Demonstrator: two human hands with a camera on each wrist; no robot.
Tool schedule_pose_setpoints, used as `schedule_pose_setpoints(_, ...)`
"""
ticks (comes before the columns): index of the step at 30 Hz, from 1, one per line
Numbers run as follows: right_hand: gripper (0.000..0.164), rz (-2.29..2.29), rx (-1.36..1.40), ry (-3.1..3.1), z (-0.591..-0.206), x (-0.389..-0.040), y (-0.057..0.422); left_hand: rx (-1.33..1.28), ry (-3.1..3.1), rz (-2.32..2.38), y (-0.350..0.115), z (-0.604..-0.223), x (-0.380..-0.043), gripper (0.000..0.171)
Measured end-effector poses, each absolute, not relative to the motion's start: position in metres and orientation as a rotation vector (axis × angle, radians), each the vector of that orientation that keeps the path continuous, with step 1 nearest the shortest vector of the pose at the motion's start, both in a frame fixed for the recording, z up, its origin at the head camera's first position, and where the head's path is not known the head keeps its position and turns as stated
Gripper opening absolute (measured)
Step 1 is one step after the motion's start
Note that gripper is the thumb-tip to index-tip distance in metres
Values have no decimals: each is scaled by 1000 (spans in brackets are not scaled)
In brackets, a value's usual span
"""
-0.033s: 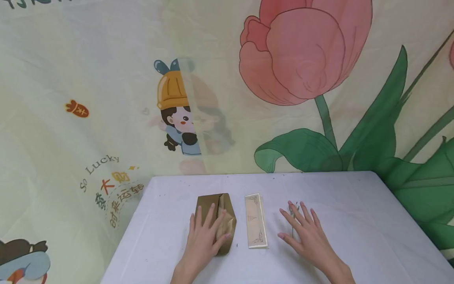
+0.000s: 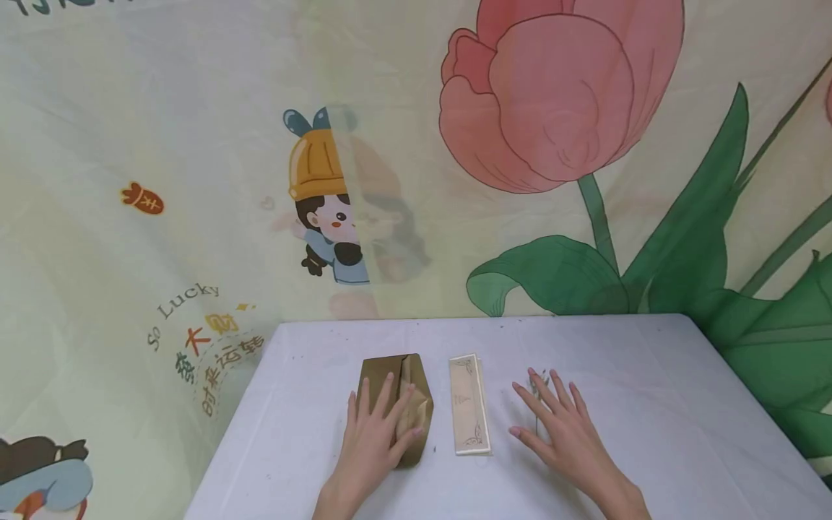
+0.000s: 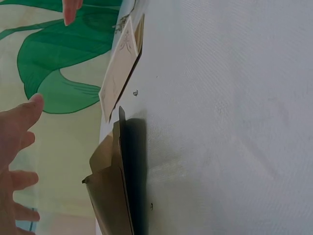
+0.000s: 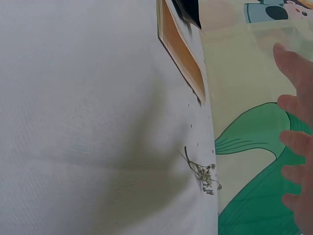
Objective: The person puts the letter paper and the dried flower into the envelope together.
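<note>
My left hand (image 2: pixel 372 442), fingers spread, is held over a brown paper envelope (image 2: pixel 380 370). In the left wrist view a gap shows between that hand and the envelope (image 3: pixel 108 198), whose flap stands partly raised. To the right of it a narrow cream folded card (image 2: pixel 466 406) with ornamental corner print lies between the two hands. Fingers apart, my right hand (image 2: pixel 572 440) hovers above a small dried flower sprig (image 4: pixel 204 174), which the hand partly hides in the head view. Neither hand grips anything.
A white cloth covers the table (image 2: pixel 312 404), with tiny dark bits scattered on it. Behind the table hangs a printed curtain (image 2: pixel 214 144) with a large pink tulip, green leaves and cartoon figures. Shadows fall on the cloth beneath the right hand.
</note>
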State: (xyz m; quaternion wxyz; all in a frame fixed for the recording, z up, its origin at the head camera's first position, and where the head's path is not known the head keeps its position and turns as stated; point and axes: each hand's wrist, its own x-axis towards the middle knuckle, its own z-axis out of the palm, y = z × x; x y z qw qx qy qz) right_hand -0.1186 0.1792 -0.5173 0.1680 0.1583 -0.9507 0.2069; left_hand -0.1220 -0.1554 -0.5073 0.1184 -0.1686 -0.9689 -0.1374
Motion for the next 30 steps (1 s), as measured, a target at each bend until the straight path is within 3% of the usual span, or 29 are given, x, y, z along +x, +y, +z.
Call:
schedule_pose_setpoints(13, 69, 619, 462, -2683, -518, -112, 177, -328, -2921, -467, -161, -512, -114, 65)
schedule_pose_setpoints(30, 62, 673, 462, -2623, -524, -111, 178, -35, -3070, -619, -153, -521, -111, 81)
